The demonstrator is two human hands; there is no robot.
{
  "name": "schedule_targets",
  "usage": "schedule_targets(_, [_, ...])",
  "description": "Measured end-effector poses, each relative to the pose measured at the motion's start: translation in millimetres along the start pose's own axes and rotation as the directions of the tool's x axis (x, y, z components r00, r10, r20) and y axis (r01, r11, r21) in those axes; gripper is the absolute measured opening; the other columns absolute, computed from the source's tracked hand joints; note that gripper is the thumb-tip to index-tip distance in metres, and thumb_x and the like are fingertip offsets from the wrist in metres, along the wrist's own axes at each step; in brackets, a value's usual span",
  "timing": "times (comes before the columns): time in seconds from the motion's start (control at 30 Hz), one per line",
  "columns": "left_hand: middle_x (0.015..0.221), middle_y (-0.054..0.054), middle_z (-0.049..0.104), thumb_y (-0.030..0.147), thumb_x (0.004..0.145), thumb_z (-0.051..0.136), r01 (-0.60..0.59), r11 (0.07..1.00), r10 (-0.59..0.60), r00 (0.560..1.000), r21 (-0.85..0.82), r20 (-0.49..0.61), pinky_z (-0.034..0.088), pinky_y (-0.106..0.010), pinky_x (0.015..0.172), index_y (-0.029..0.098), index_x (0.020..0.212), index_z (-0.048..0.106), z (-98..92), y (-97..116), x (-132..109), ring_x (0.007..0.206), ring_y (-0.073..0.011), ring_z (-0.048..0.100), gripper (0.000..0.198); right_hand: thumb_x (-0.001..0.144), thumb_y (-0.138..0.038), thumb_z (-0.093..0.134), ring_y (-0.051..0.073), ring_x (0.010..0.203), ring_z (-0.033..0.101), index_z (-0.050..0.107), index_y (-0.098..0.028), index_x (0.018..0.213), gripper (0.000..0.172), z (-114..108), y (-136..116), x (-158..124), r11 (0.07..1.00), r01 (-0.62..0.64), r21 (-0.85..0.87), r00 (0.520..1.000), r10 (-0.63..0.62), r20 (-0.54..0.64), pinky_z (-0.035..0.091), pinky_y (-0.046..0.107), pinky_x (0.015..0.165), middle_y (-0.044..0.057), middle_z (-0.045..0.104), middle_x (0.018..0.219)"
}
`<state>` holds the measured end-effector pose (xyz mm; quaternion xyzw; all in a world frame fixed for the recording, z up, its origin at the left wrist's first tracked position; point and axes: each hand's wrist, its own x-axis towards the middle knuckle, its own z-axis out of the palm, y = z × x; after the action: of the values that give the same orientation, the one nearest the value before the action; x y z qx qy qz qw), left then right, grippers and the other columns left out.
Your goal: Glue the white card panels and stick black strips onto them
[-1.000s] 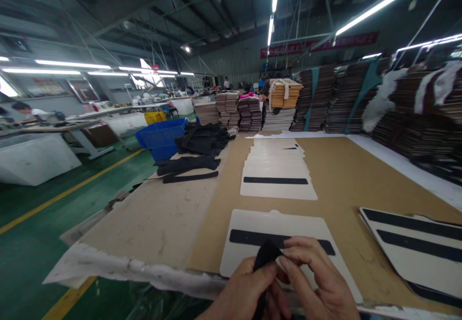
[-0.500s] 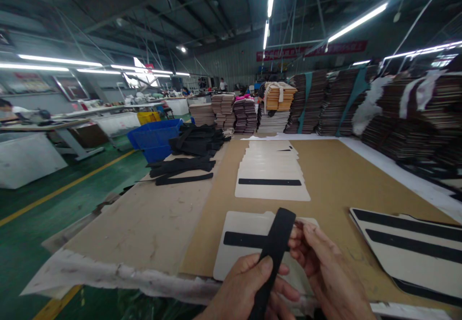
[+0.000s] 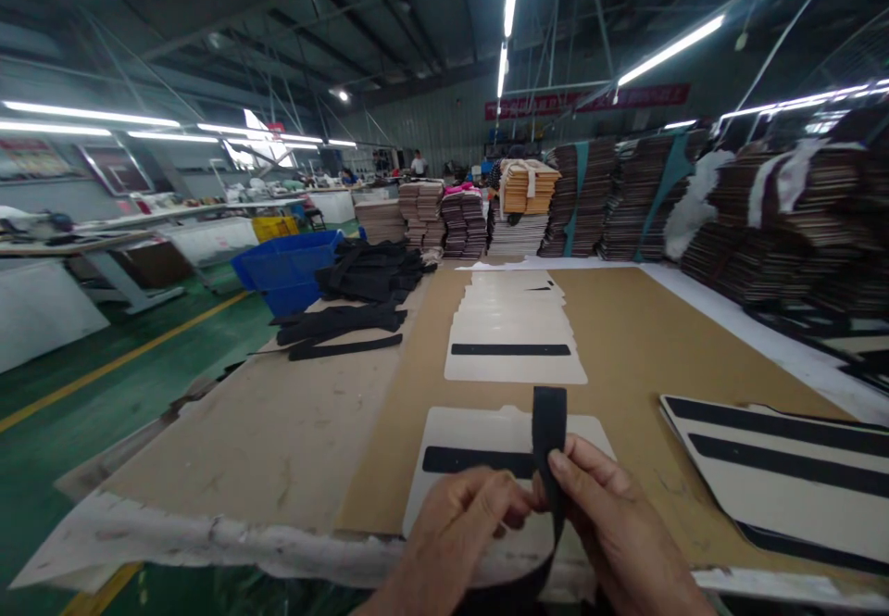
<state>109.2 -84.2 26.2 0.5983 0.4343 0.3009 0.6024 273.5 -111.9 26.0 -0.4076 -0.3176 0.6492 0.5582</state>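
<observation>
Both my hands hold one black fabric strip [image 3: 549,423] upright over the near edge of the table. My left hand [image 3: 458,542] pinches it from the left and my right hand [image 3: 611,533] pinches it from the right, thumbs almost touching. Its upper end stands free above my fingers; its lower end curves down below my hands. Right under them lies a cream card panel [image 3: 472,435] with a black band [image 3: 476,460] across it. Farther up the table lies an overlapping row of similar cream panels [image 3: 514,320], the nearest with its own black band.
More black-banded panels [image 3: 778,472] lie at the right. Loose black strips [image 3: 347,320] are heaped at the left edge, beside a blue bin [image 3: 284,269]. Tall stacks of boards [image 3: 625,199] line the back and right. The brown table [image 3: 645,338] borders a green aisle [image 3: 104,384] on the left.
The strip went from bunched between my fingers to held out long and upright. My hands shifted their pinch along it, and its top end now stands nearly vertical.
</observation>
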Motion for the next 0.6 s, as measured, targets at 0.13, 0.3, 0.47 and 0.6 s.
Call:
schedule_targets(0.13, [0.069,-0.002,0.062,0.057,0.084,0.062,-0.127,0.971,0.113,0.99,-0.203,-0.078,0.04,-0.022,0.054,0.013,0.085,0.068,-11.8,21.2,10.7,0.061,-0.0119,0.052,0.045,0.086,-0.057,0.058,0.009,0.05,0.047,0.06,-0.018,0.096,0.04,-2.9,-15.5,-5.6,0.911,-0.108,-0.398,0.984,0.156,0.09,0.034,0.017,0.046,-0.004,0.054,0.057])
schedule_targets(0.3, [0.06,0.0,0.057,0.045,0.091,0.055,-0.168,0.98,0.187,0.959,0.104,-0.213,0.037,-0.023,0.052,0.015,0.077,0.064,-9.3,16.2,19.1,0.052,-0.011,0.049,0.034,0.09,-0.055,0.046,0.012,0.056,0.051,0.057,-0.022,0.094,0.036,-0.7,-15.2,1.1,0.776,-0.081,-0.625,0.979,0.18,0.096,0.04,0.022,0.052,-0.004,0.053,0.064])
schedule_targets(0.47, [0.061,-0.001,0.05,0.024,0.097,0.04,-0.376,0.449,0.618,0.786,0.811,0.022,0.029,-0.031,0.057,0.018,0.064,0.049,-24.6,-7.7,12.9,0.058,-0.0124,0.046,0.034,0.092,-0.044,0.043,0.017,0.074,0.056,0.053,-0.022,0.073,0.031,-14.2,-18.0,15.5,0.472,0.131,-0.872,0.982,0.059,0.18,0.044,0.028,0.068,0.0,0.061,0.076])
schedule_targets(0.6, [0.065,-0.001,0.051,0.021,0.097,0.038,-0.423,0.36,0.586,0.796,0.832,0.151,0.034,-0.03,0.06,0.018,0.068,0.05,-62.4,-23.1,8.5,0.063,-0.0132,0.049,0.032,0.084,-0.049,0.057,0.02,0.066,0.059,0.059,-0.024,0.065,0.031,-48.6,-36.5,28.9,0.413,0.157,-0.897,0.987,-0.031,0.159,0.046,0.028,0.06,0.002,0.065,0.069])
